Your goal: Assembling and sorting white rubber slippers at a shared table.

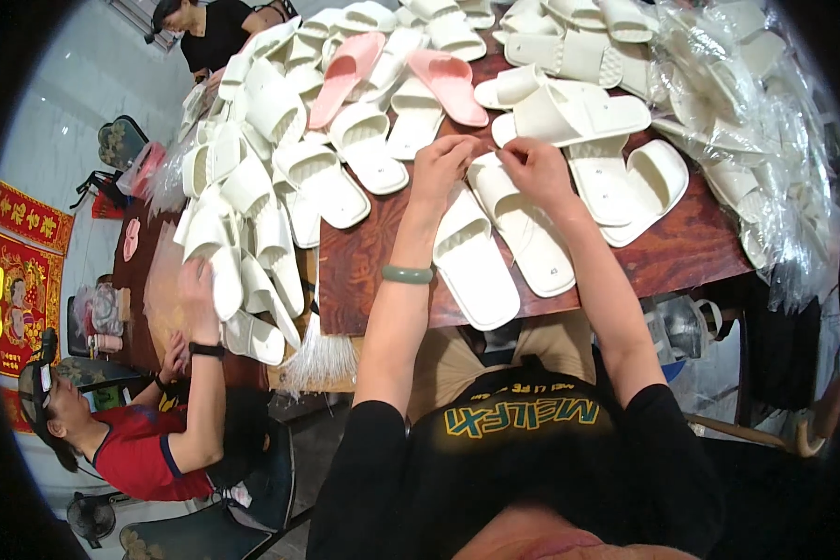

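A pair of white slippers lies in front of me at the table's near edge, the left slipper (477, 275) beside the right slipper (535, 245), soles down and toe straps away from me. Over their far ends my left hand (443, 170) and my right hand (538, 171) are close together, fingertips pinched. Whatever is between the fingertips is too thin or small to make out. Just beyond my right hand lies another white slipper (579, 114). To the right, a white slipper (658, 177) rests on its side, next to another.
White slippers heap the wooden table (373, 280), with two pink slippers (348, 75) (448, 86) among them. Plastic-wrapped slippers (747, 140) lie at the right. A bundle of thin white strands (319, 359) hangs at the left edge. Co-workers sit left (149, 448) and far left (217, 37).
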Tool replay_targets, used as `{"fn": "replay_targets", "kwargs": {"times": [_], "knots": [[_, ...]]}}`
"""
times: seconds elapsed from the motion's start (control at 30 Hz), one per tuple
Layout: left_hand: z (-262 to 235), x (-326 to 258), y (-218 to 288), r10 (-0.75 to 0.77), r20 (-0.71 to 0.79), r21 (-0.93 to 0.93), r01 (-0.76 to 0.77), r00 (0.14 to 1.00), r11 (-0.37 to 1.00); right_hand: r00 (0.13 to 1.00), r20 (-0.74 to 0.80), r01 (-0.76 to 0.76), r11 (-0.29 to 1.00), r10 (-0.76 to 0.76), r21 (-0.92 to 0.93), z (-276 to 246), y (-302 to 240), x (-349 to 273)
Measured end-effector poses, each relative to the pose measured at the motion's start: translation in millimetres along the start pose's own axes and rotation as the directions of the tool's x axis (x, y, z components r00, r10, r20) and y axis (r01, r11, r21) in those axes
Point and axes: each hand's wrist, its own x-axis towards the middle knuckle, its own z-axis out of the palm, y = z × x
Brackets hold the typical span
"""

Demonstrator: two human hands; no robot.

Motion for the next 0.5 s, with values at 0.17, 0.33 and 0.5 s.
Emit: {"fn": "replay_targets", "kwargs": {"times": [0.17,0.33,0.5], "knots": [[-11.4,4.3,7.2,0.022,-0.187,-0.190,-0.058,0.982,0.980,0.999,-0.018,0.038,0.991,-0.036,0.127,7.6,11.1,9.3],[-20.3,-9.5,56.6,0.243,-0.290,-0.193,-0.305,0.926,0.932,0.996,0.017,-0.089,0.958,0.087,0.272,0.9,16.6,19.7],[-49.8,-63.6,113.7,0.522,-0.282,-0.246,-0.587,0.805,0.771,0.997,-0.067,-0.026,0.997,0.030,0.072,-6.6,48.7,15.0]]}}
